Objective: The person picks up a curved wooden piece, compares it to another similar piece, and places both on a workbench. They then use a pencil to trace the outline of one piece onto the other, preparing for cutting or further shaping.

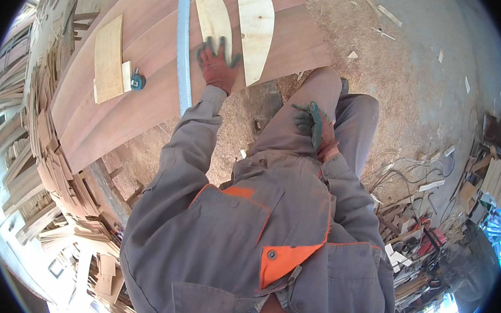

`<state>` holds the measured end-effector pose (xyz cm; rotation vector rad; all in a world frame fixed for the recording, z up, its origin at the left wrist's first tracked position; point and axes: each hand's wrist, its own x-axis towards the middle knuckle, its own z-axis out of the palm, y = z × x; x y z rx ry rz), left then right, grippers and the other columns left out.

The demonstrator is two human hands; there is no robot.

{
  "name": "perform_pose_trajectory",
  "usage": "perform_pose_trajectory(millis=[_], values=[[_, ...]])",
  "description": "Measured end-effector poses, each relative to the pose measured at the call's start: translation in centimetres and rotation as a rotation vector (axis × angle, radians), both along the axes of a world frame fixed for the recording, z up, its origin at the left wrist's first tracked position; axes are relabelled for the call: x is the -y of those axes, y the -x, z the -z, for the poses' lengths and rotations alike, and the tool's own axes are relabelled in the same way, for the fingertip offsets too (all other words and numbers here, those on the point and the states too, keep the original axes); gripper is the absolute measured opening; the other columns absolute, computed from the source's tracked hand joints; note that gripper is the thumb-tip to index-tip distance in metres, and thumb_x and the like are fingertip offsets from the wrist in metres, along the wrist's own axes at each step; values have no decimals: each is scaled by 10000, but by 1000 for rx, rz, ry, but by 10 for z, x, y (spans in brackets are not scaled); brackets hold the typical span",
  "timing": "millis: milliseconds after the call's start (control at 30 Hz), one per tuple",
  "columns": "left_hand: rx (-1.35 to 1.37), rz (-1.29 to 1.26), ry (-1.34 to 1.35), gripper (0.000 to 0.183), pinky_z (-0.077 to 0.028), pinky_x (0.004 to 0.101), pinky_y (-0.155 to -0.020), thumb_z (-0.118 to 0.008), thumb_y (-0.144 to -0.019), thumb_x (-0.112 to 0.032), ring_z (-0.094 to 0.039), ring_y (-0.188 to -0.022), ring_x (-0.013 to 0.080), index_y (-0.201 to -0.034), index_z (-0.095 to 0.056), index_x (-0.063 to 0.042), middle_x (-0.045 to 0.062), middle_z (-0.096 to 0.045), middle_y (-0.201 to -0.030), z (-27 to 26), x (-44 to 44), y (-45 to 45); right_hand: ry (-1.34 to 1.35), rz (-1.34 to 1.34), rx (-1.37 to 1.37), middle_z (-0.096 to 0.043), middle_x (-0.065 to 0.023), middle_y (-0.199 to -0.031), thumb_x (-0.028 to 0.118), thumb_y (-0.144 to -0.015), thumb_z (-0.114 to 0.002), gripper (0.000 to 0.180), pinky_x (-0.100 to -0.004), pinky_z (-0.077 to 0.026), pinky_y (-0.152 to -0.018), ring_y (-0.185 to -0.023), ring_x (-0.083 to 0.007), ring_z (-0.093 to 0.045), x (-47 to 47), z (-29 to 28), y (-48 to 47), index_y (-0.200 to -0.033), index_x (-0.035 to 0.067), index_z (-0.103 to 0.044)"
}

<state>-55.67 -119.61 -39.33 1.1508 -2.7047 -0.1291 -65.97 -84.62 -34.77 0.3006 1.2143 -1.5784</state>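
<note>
My left hand, in a red knit glove with dark coated fingers, lies palm down with fingers spread on the near end of a pale curved wooden piece. To its right is a larger half-moon wooden piece with a few knots. A long metal ruler with graduations runs to the left of that hand. My right hand, gloved alike, rests over my thigh with its fingers partly curled; whether it holds something thin is unclear. All the wood pieces lie on a reddish-brown wooden panel.
A teal tape measure sits beside a thin rectangular board on the panel. Stacked wood strips line the left side. Sawdust and offcuts cover the floor. Cables and piled scrap lie at the right.
</note>
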Motion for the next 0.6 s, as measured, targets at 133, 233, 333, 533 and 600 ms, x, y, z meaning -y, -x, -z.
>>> perform_pose_trajectory(millis=[133,233,333,533,600], values=[[107,267,-93,897,-139,567,-1311,-615,-953,-679,-213,-1598,439,-1682,-318,-251,216,-289,-1714,6,-4,28,170,49,238,-780,-100,-1080,437,-1102,-540,538,-318,-620,-817,-845,-202,-754,7,-14,4,-1374,-13,-654],[228,283,-170,921,-111,565,-1318,-547,-968,-720,-157,-1616,457,-1708,-250,-257,232,-244,-1733,9,-20,54,102,111,162,-764,-133,-1144,399,-1091,-526,532,-368,-632,-848,-879,-255,-766,20,-21,-2,-1431,-1,-608],[153,369,-188,938,-110,576,-1316,-559,-962,-715,-172,-1602,484,-1703,-262,-223,257,-249,-1721,7,-30,72,214,147,161,-744,-156,-1196,372,-1077,-518,531,-389,-634,-870,-874,-277,-763,28,-13,1,-1463,14,-584],[85,289,-193,985,-127,603,-1300,-581,-947,-712,-195,-1583,493,-1697,-258,-161,292,-255,-1696,17,-53,100,159,116,399,-766,-135,-1015,477,-1078,-510,546,-415,-590,-607,-703,-244,-706,26,34,33,-1406,52,-608],[76,232,-210,1034,-129,614,-1295,-582,-939,-727,-165,-1587,502,-1707,-207,-146,289,-233,-1704,23,-62,108,96,49,392,-729,-68,-867,484,-1081,-511,517,-360,-496,-513,-581,-172,-592,30,44,42,-1344,63,-656]])
